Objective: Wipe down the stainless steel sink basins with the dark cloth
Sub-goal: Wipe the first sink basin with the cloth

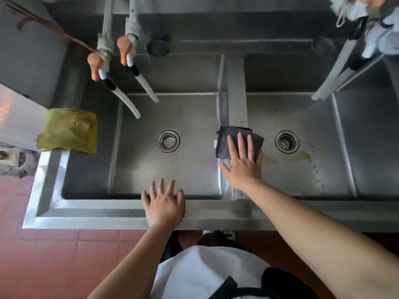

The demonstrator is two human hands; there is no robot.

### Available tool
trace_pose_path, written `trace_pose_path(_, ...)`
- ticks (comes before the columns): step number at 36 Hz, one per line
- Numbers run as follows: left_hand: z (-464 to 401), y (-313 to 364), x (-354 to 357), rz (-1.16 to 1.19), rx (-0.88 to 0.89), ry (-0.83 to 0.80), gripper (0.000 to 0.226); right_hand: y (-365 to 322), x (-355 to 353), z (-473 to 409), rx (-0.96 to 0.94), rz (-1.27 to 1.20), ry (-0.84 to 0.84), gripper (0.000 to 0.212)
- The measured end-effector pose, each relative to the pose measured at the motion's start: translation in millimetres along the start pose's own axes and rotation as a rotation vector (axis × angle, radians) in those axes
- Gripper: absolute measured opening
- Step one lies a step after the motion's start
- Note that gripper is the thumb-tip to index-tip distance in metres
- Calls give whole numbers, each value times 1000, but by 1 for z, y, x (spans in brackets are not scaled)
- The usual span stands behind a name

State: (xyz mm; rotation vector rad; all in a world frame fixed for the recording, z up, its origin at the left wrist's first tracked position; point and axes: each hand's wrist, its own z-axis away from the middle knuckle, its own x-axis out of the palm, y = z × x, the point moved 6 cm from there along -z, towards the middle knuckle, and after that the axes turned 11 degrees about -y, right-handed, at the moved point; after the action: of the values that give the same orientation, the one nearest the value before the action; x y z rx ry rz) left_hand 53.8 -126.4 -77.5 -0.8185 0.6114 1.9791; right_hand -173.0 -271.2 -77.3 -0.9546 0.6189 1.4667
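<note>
Two hands flat w/ fingers straight: keep right hand [241, 162] pressing dark cloth [237, 140] on divider [236, 87] btwn left basin [138, 169] & right basin [302, 117], left hand [165, 205] steady on near rim [86, 209], then rub yellow stain [300, 156] near right drain [286, 141].

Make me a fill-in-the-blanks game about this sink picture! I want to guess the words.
1. The right hand presses flat on the ____ cloth.
2. The left hand rests on the sink's front ____, holding nothing.
3. The cloth left lying by the left basin is ____ in colour.
4. The yellowish stains are in the ____ basin, near its drain.

Missing words: dark; rim; yellow; right
</note>
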Motion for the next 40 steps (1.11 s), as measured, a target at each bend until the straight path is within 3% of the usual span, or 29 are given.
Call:
trace_pose_path(11,-4,0,1,-44,-82,96,60,-5,-103,-180,34,-2,73,82)
trace_pose_path(16,-3,-2,3,-42,-77,139,58,-9,-124,-191,64,-23,178,72)
trace_pose_path(23,-4,-2,1,-34,-65,164,54,-4,-138,-184,-23,-162,179,56)
trace_pose_path(30,-4,0,1,-34,-28,131,52,-2,-96,-103,-118,-124,119,51)
trace_pose_path(40,-2,-1,2,7,79,28,63,-8,23,107,-18,-72,4,50)
